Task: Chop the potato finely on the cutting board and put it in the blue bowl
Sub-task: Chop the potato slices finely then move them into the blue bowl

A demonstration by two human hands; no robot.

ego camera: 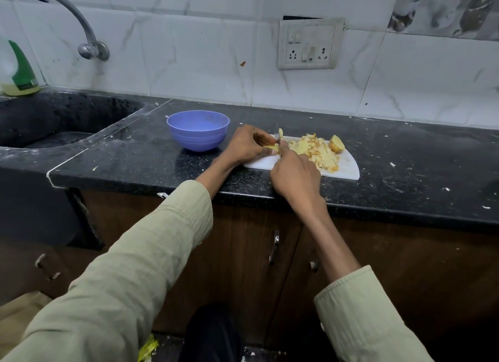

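Note:
A white cutting board lies on the black counter, carrying a pile of finely chopped potato and an uncut potato chunk at its far right. My left hand pinches a thin potato slice at the board's left end. My right hand grips a small knife, its blade pointing up beside that slice; the handle is hidden in my fist. The blue bowl stands just left of the board and looks empty.
A dark sink with a tap is at the left, and a green-capped bottle stands on its far corner. A wall socket sits above the board. Potato bits speckle the counter. Cabinet doors are below.

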